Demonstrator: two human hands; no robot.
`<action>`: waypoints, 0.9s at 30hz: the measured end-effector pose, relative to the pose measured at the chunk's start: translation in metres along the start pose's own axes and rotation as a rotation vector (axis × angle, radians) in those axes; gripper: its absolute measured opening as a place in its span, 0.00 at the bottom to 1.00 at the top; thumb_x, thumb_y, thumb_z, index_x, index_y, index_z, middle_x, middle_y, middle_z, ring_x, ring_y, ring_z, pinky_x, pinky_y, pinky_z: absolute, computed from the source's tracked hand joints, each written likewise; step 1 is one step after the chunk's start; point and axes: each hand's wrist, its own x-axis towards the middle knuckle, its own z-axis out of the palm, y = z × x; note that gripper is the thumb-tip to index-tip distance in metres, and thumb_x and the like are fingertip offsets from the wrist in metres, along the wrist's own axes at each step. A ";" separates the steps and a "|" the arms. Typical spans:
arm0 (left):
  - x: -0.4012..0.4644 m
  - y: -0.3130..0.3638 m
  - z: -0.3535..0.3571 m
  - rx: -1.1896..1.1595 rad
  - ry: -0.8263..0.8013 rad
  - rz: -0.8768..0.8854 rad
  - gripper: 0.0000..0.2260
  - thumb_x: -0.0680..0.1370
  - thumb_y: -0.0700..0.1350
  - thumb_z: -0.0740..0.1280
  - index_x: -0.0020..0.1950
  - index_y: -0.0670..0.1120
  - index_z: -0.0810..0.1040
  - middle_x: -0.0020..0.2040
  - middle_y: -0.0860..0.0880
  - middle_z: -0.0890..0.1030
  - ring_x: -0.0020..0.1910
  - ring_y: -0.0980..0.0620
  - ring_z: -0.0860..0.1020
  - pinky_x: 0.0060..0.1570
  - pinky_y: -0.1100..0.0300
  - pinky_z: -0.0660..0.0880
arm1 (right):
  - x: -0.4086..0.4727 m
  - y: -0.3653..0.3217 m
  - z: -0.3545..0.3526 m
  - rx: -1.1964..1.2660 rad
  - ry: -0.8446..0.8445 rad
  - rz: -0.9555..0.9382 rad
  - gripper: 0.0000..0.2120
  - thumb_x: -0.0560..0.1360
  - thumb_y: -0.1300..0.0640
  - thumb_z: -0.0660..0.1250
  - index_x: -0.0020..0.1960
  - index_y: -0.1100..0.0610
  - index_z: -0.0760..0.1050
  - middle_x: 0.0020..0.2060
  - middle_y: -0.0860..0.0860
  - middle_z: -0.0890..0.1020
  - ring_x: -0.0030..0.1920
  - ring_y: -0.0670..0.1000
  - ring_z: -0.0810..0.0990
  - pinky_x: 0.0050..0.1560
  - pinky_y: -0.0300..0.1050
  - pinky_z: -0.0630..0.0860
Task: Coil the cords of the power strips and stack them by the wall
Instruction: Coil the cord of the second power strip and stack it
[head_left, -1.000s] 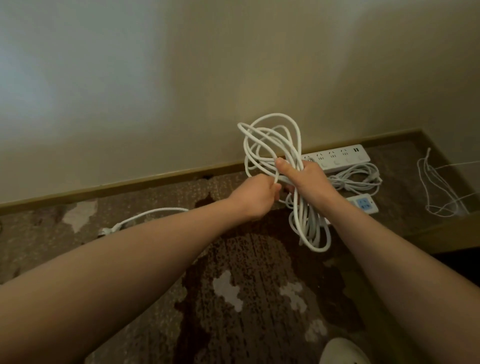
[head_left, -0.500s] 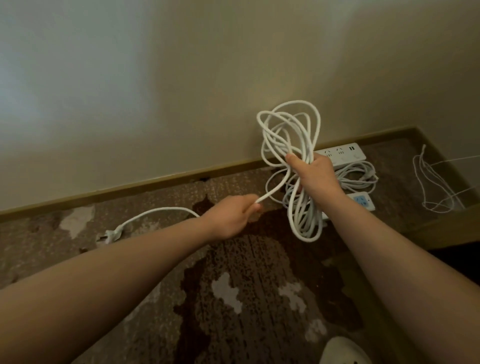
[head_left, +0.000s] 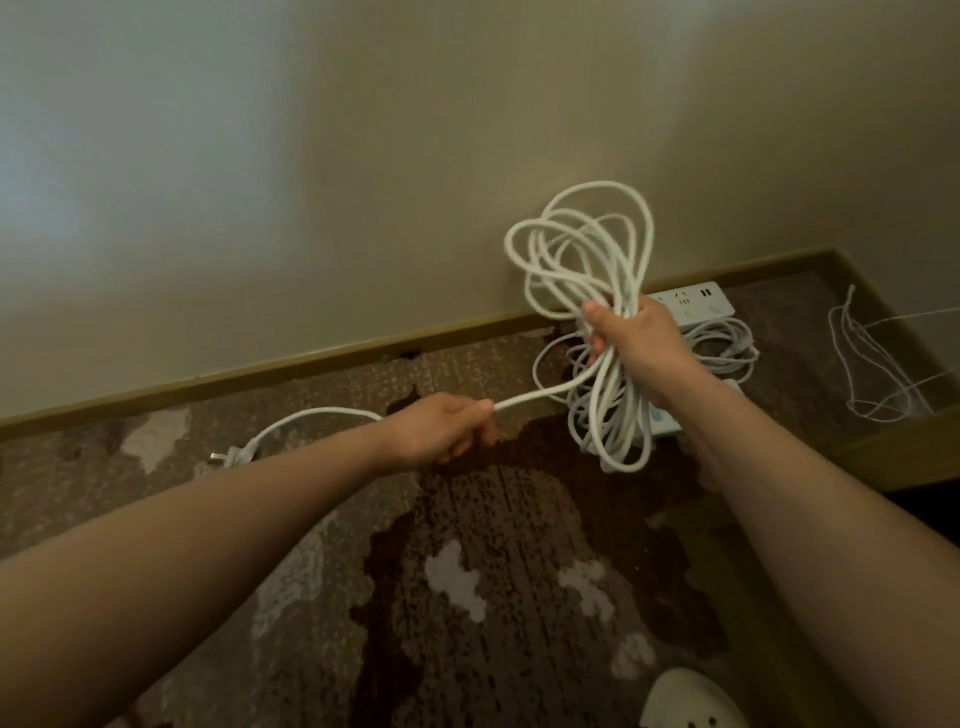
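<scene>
Above carpet: right hand (head_left: 641, 347) fisted round coil (head_left: 587, 270), left hand (head_left: 441, 426) pinching cord (head_left: 535, 397)

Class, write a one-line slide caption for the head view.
Right hand holds coiled cord; left hand draws in its tail by the wall.

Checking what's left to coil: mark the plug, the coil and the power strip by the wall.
plug (head_left: 232, 455): head view, on its white body, on the carpet.
coil (head_left: 582, 244): head view, on the upper loops.
power strip (head_left: 698, 301): head view, on its socket face.
</scene>
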 end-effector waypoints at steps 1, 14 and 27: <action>-0.006 -0.010 -0.005 0.065 0.012 0.000 0.19 0.82 0.53 0.53 0.45 0.46 0.80 0.30 0.52 0.72 0.28 0.58 0.70 0.35 0.63 0.68 | 0.003 -0.001 -0.005 0.027 0.057 0.009 0.10 0.78 0.49 0.68 0.44 0.55 0.75 0.24 0.48 0.78 0.27 0.51 0.80 0.32 0.45 0.78; -0.035 -0.078 -0.039 0.505 -0.170 -0.145 0.14 0.82 0.52 0.53 0.57 0.53 0.77 0.40 0.55 0.75 0.39 0.59 0.73 0.40 0.67 0.67 | 0.004 0.001 -0.009 0.455 0.136 0.148 0.06 0.79 0.57 0.68 0.50 0.59 0.73 0.27 0.52 0.74 0.27 0.51 0.77 0.35 0.47 0.81; -0.013 -0.052 -0.018 0.699 -0.177 0.036 0.11 0.81 0.54 0.57 0.47 0.51 0.75 0.40 0.52 0.76 0.41 0.52 0.75 0.42 0.55 0.71 | 0.014 0.014 -0.001 -0.222 0.135 -0.048 0.08 0.75 0.51 0.72 0.52 0.50 0.76 0.37 0.43 0.81 0.37 0.43 0.80 0.36 0.40 0.76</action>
